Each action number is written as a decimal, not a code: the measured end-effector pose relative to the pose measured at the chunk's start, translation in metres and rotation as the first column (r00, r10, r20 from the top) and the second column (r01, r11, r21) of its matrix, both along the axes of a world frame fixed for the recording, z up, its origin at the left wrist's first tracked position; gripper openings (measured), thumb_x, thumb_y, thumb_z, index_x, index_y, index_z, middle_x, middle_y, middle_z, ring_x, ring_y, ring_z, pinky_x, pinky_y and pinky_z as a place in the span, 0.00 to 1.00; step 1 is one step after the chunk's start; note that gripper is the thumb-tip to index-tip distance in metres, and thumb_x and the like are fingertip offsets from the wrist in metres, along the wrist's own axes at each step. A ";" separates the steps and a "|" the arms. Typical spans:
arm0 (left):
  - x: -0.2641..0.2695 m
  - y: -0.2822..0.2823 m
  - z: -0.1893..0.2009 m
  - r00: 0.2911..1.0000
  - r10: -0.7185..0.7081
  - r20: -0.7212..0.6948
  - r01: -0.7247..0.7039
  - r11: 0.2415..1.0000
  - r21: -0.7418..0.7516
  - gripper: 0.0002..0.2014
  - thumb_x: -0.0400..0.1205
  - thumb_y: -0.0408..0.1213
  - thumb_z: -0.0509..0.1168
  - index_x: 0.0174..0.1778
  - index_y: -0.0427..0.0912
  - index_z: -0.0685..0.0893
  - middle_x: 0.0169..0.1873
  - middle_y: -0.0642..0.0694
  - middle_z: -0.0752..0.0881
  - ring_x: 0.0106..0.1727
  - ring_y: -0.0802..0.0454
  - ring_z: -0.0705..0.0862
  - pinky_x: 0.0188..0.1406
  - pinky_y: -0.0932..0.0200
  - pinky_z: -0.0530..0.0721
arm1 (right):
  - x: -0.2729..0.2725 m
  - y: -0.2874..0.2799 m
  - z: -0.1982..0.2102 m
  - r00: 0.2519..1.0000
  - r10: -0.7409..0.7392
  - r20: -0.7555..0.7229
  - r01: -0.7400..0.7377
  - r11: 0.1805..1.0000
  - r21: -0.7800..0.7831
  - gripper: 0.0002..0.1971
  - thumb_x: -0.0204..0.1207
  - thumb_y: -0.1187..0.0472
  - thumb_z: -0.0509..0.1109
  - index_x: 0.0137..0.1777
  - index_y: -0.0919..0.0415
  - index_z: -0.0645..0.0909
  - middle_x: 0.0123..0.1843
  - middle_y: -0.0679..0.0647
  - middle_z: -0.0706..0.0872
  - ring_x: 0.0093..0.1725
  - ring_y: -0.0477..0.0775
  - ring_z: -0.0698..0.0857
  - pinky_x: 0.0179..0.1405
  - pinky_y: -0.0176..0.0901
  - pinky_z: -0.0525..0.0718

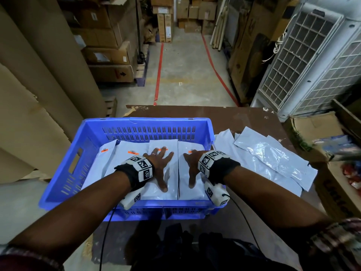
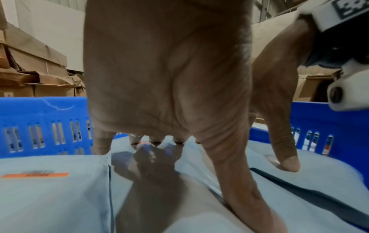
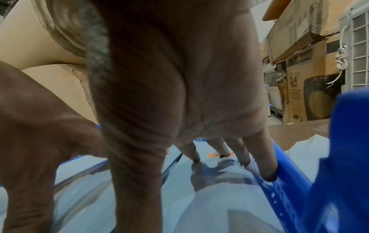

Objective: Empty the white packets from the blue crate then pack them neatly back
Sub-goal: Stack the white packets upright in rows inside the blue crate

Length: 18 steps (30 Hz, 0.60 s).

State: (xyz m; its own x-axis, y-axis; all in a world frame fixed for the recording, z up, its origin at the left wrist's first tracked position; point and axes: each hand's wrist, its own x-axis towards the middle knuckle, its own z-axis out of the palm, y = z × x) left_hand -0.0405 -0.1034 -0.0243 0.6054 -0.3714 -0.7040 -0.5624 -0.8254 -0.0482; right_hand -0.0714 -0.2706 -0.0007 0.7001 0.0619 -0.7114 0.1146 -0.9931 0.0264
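Observation:
The blue crate (image 1: pixel 97 132) stands on the brown table and holds several white packets (image 1: pixel 125 159) laid side by side, some with orange labels. My left hand (image 1: pixel 160 161) lies flat with spread fingers on one packet (image 2: pixel 49 197) in the middle of the crate. My right hand (image 1: pixel 192 163) presses flat on the packet (image 1: pixel 193 189) beside it, near the crate's right wall (image 3: pixel 295 197). Both palms push down; neither hand grips anything. More white packets (image 1: pixel 269 159) lie loose on the table right of the crate.
A brown table (image 1: pixel 244 118) carries the crate. Cardboard boxes (image 1: pixel 320 130) crowd its right edge and a white cooler (image 1: pixel 316 61) stands behind them. Tall cardboard sheets (image 1: pixel 39 85) lean on the left. A concrete aisle with red tape lines (image 1: pixel 159 73) runs ahead.

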 end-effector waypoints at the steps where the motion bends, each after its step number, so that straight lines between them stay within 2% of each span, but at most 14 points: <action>1: 0.000 -0.001 0.000 1.000 -0.003 -0.001 0.003 1.000 0.006 0.71 0.62 0.65 0.80 0.85 0.55 0.31 0.84 0.45 0.29 0.85 0.40 0.32 0.82 0.29 0.49 | 0.000 0.000 -0.001 1.000 0.003 -0.001 -0.003 1.000 -0.001 0.64 0.55 0.41 0.87 0.86 0.56 0.54 0.85 0.60 0.62 0.83 0.61 0.66 0.76 0.64 0.73; 3: 0.001 -0.003 -0.001 1.000 -0.001 -0.009 0.001 1.000 0.015 0.71 0.62 0.65 0.80 0.85 0.55 0.31 0.84 0.44 0.30 0.85 0.40 0.32 0.82 0.28 0.48 | 0.001 0.000 -0.002 1.000 0.009 -0.004 -0.009 1.000 0.009 0.64 0.57 0.42 0.87 0.87 0.57 0.51 0.86 0.60 0.61 0.84 0.61 0.63 0.77 0.63 0.71; 5: 0.001 -0.004 -0.002 1.000 0.007 -0.010 -0.007 1.000 0.022 0.71 0.61 0.65 0.80 0.85 0.55 0.31 0.84 0.45 0.30 0.85 0.40 0.32 0.82 0.27 0.47 | 0.001 -0.001 0.000 1.000 0.017 0.007 -0.017 1.000 0.017 0.63 0.57 0.43 0.87 0.87 0.58 0.53 0.85 0.60 0.62 0.84 0.61 0.63 0.77 0.62 0.71; 10: 0.000 -0.009 0.005 1.000 0.010 0.006 -0.010 1.000 0.013 0.71 0.61 0.63 0.81 0.86 0.54 0.33 0.85 0.44 0.32 0.86 0.39 0.35 0.83 0.31 0.45 | -0.001 -0.006 0.007 0.999 0.000 0.040 -0.002 0.999 0.051 0.53 0.57 0.48 0.88 0.81 0.59 0.66 0.77 0.58 0.75 0.73 0.60 0.78 0.65 0.57 0.83; 11: 0.001 -0.009 0.008 1.000 0.023 -0.002 -0.023 1.000 -0.002 0.71 0.61 0.62 0.81 0.86 0.54 0.34 0.85 0.44 0.32 0.86 0.40 0.35 0.83 0.32 0.44 | 0.000 -0.008 0.010 0.999 -0.009 0.043 0.006 0.998 0.059 0.50 0.57 0.49 0.88 0.79 0.59 0.68 0.74 0.57 0.77 0.70 0.60 0.80 0.61 0.54 0.84; 13: 0.005 -0.009 0.014 0.997 0.074 -0.027 -0.075 0.996 -0.044 0.70 0.60 0.59 0.83 0.86 0.56 0.36 0.86 0.46 0.33 0.86 0.42 0.36 0.84 0.36 0.44 | 0.000 -0.015 0.013 0.997 -0.034 0.065 0.027 0.994 0.105 0.39 0.57 0.52 0.88 0.67 0.58 0.76 0.63 0.54 0.83 0.57 0.56 0.84 0.51 0.50 0.85; 14: 0.008 -0.009 0.016 0.995 0.097 -0.036 -0.099 0.993 -0.062 0.70 0.60 0.59 0.83 0.86 0.56 0.37 0.86 0.47 0.34 0.86 0.43 0.37 0.84 0.37 0.45 | 0.001 -0.018 0.015 0.995 -0.045 0.086 0.034 0.991 0.131 0.34 0.57 0.53 0.88 0.61 0.58 0.76 0.59 0.53 0.83 0.53 0.55 0.84 0.50 0.50 0.86; 15: 0.010 -0.008 0.018 0.993 0.111 -0.046 -0.114 0.991 -0.074 0.70 0.60 0.59 0.83 0.86 0.57 0.37 0.86 0.49 0.35 0.87 0.44 0.37 0.85 0.38 0.46 | 0.000 -0.021 0.018 0.993 -0.058 0.101 0.042 0.987 0.153 0.34 0.58 0.53 0.88 0.62 0.59 0.76 0.60 0.52 0.83 0.54 0.55 0.84 0.52 0.51 0.86; 16: 0.012 -0.008 0.021 0.991 0.120 -0.057 -0.125 0.988 -0.086 0.70 0.59 0.59 0.83 0.86 0.58 0.37 0.86 0.50 0.36 0.87 0.45 0.38 0.85 0.39 0.46 | -0.001 -0.024 0.021 0.991 -0.074 0.111 0.053 0.982 0.179 0.37 0.60 0.53 0.87 0.67 0.59 0.75 0.66 0.53 0.82 0.61 0.56 0.83 0.59 0.53 0.85; 18: 0.011 -0.011 0.028 0.988 0.141 -0.068 -0.150 0.980 -0.134 0.69 0.60 0.61 0.82 0.86 0.58 0.39 0.87 0.50 0.39 0.87 0.46 0.40 0.85 0.41 0.47 | -0.004 -0.031 0.027 0.986 -0.107 0.125 0.076 0.970 0.229 0.44 0.65 0.49 0.84 0.80 0.55 0.68 0.79 0.52 0.73 0.77 0.57 0.74 0.72 0.55 0.77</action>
